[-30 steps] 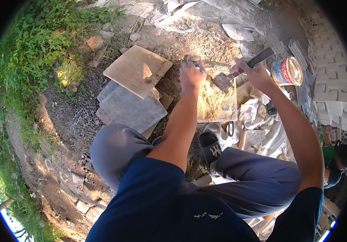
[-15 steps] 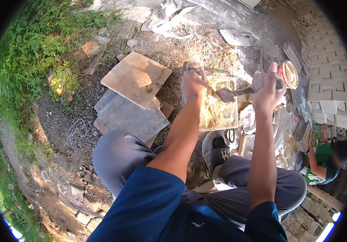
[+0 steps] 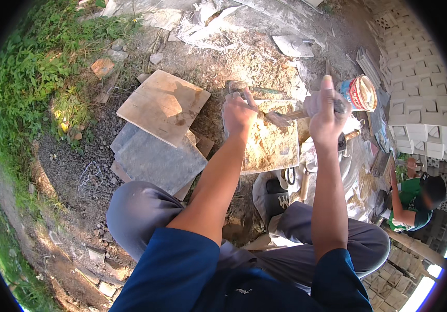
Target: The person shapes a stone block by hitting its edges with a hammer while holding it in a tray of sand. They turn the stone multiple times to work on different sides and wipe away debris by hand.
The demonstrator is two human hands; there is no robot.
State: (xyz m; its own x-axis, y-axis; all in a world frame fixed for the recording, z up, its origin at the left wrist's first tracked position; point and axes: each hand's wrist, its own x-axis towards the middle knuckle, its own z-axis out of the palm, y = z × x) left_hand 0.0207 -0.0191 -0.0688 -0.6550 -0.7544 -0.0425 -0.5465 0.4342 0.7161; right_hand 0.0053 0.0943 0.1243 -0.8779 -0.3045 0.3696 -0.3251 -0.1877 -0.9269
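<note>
Head view: tool handle [image 3: 299,114] inside right grip [image 3: 328,113]

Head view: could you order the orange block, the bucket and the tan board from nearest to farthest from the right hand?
1. Bucket, just right of the right hand.
2. Tan board, well to the left.
3. Orange block, farther left, by the greenery.

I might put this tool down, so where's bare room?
Mostly free: the dirt beyond your left hand, between the tan board and pale flat plate, and atop the grey slab, between that board and your left knee. It's crowded around your right hand, with the bucket and crumpled white sheeting.
</note>
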